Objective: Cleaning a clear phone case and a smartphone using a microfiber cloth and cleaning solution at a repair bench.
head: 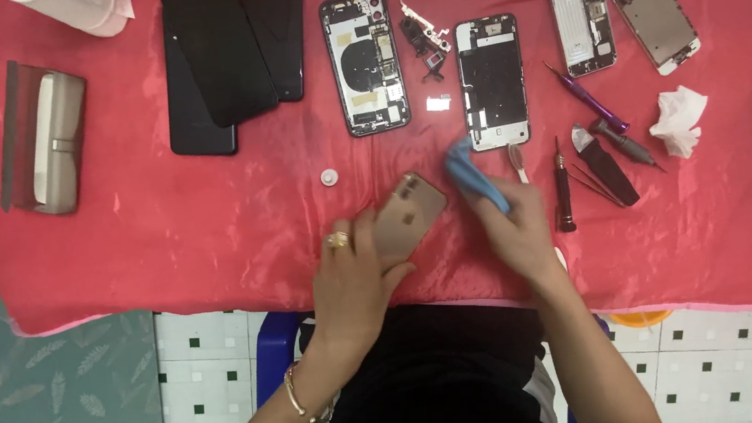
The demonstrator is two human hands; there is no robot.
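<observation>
My left hand [355, 276] grips a gold phone [410, 212] lying back-up on the red cloth [207, 232], near the table's front edge. My right hand [517, 232] holds a blue wiping cloth [472, 176] just right of the phone's top end, touching or almost touching it. A toothbrush-like tool [517, 162] lies under my right hand. Further back lie an opened phone body [364, 62] and a phone frame with a black plate [492, 80].
Black screen panels [227, 48] lie at the back left, a brown case [47, 137] at far left. Two more opened phones [579, 14], [654, 15], a purple tool [587, 99], screwdrivers [562, 184], tweezers, a crumpled tissue [679, 122] and a small white cap [329, 177] lie around.
</observation>
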